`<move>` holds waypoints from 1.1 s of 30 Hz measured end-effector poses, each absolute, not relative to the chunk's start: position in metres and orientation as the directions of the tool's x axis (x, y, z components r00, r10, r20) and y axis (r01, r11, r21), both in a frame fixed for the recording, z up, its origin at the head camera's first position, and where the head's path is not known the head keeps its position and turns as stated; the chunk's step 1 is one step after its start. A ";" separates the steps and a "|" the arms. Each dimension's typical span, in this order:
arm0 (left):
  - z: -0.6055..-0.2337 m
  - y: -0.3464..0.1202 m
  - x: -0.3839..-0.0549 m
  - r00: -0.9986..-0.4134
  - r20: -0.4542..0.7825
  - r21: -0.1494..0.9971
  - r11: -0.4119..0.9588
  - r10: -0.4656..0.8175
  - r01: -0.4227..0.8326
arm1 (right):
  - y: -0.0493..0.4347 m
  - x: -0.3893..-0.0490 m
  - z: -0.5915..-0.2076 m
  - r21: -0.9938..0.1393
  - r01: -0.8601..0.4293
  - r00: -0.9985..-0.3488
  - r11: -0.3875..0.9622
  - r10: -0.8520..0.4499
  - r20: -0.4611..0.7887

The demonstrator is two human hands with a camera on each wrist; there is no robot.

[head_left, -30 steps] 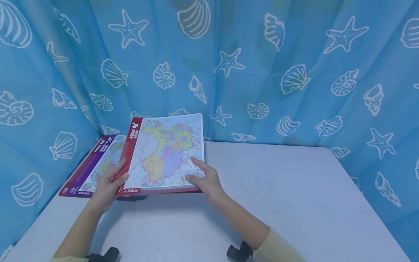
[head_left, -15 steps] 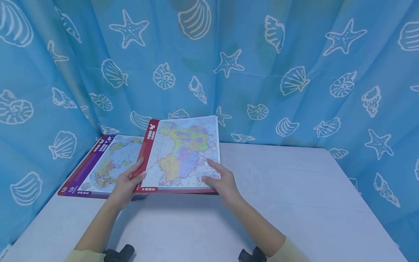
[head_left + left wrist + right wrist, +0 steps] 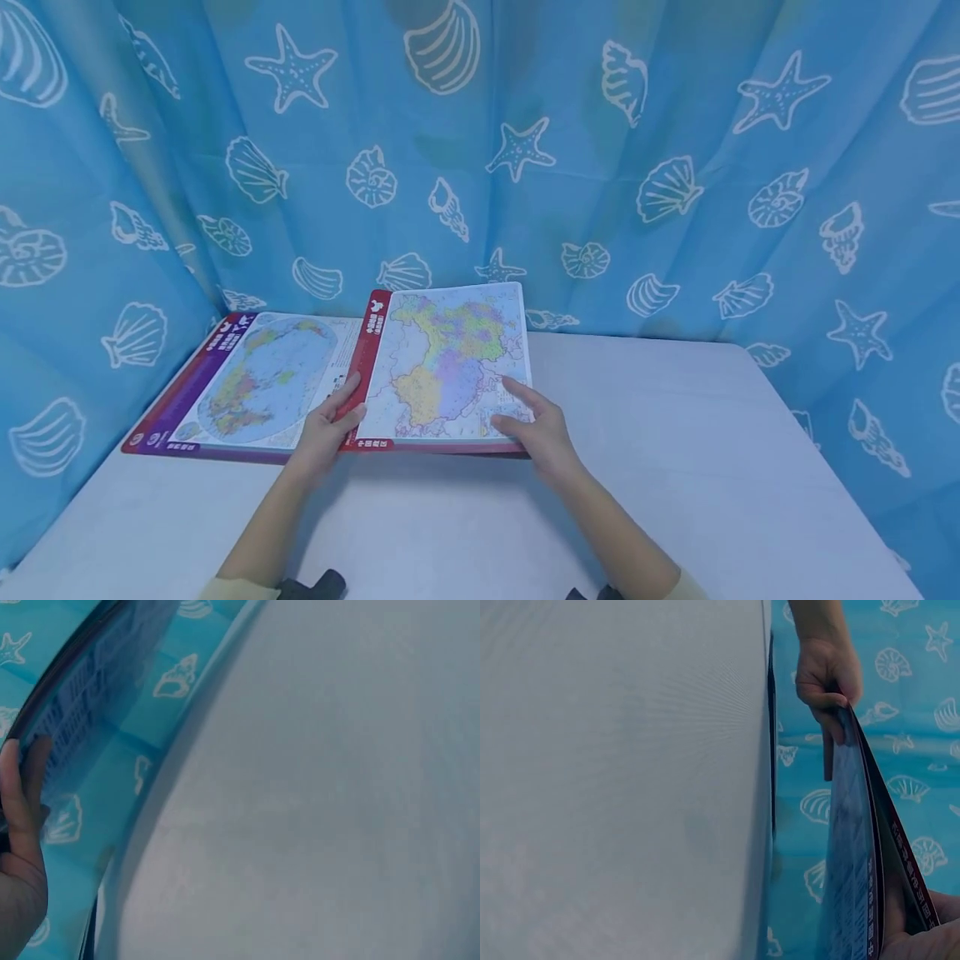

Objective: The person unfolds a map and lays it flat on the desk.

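A red-bordered map of China [image 3: 450, 367] is held tilted above the table by both hands. My left hand [image 3: 327, 433] grips its lower left edge, thumb on top. At the lower right, my right hand [image 3: 542, 433] holds it with thumb and index finger on the printed face; its other fingers are hidden beneath. In the right wrist view, the held map [image 3: 855, 847] shows two layers spread apart at the right hand [image 3: 922, 934]. On the table to the left lies a purple-bordered world map [image 3: 262, 375] on top of a red-edged one [image 3: 176, 379]; the held map covers its right edge.
A white-covered table [image 3: 660, 450] extends to the right and front. Behind it and to the left hangs a blue curtain [image 3: 562, 192] with white shells and starfish, close to the far table edge.
Both hands have carried the China map to the right and slightly lower, away from the stack. More of the world map underneath is now uncovered.
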State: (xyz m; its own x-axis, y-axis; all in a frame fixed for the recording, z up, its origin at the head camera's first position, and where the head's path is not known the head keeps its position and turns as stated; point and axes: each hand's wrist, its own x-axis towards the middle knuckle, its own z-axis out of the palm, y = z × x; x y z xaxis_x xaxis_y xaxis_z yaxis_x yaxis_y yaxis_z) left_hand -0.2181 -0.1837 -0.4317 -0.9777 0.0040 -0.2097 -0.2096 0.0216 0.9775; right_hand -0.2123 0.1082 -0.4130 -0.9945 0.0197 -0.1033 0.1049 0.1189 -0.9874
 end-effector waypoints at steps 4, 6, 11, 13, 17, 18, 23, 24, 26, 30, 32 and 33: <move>-0.439 -0.178 -0.219 -0.976 -0.218 0.976 0.027 0.004 -0.218 | 0.113 -0.212 -0.418 -0.983 0.131 -0.991 0.126 0.033 -0.128; -0.441 -0.176 -0.220 -0.976 -0.217 0.976 0.027 0.010 -0.217 | 0.115 -0.211 -0.421 -0.982 0.139 -0.990 0.126 0.034 -0.135; -0.445 -0.172 -0.221 -0.972 -0.231 0.973 0.027 0.034 -0.230 | 0.120 -0.210 -0.431 -0.984 0.153 -0.988 0.089 0.016 -0.152; -0.445 -0.171 -0.221 -0.969 -0.243 0.970 0.032 0.033 -0.242 | 0.121 -0.210 -0.434 -0.985 0.161 -0.987 0.070 0.007 -0.161; -0.447 -0.170 -0.221 -0.962 -0.270 0.963 0.026 0.027 -0.269 | 0.121 -0.210 -0.442 -0.985 0.170 -0.985 0.042 -0.002 -0.170; -0.448 -0.170 -0.221 -0.960 -0.278 0.960 0.020 0.025 -0.278 | 0.121 -0.210 -0.444 -0.985 0.166 -0.986 0.037 -0.006 -0.167; -0.451 -0.172 -0.222 -0.954 -0.298 0.955 -0.010 0.031 -0.298 | 0.120 -0.211 -0.452 -0.990 0.138 -0.990 0.035 -0.027 -0.139; -0.452 -0.173 -0.222 -0.953 -0.301 0.953 -0.021 0.034 -0.302 | 0.119 -0.211 -0.453 -0.991 0.132 -0.991 0.033 -0.031 -0.133; -0.453 -0.174 -0.223 -0.951 -0.308 0.950 -0.044 0.039 -0.309 | 0.119 -0.211 -0.455 -0.992 0.127 -0.991 0.022 -0.039 -0.128; -0.454 -0.176 -0.223 -0.940 -0.339 0.935 -0.097 0.044 -0.342 | 0.117 -0.211 -0.458 -0.988 0.155 -0.987 0.012 -0.050 -0.156; -0.455 -0.177 -0.223 -0.935 -0.353 0.928 -0.112 0.045 -0.356 | 0.117 -0.212 -0.460 -0.982 0.187 -0.981 -0.006 -0.057 -0.186; -0.455 -0.177 -0.223 -0.932 -0.359 0.925 -0.116 0.048 -0.363 | 0.117 -0.212 -0.461 -0.980 0.201 -0.978 -0.016 -0.058 -0.199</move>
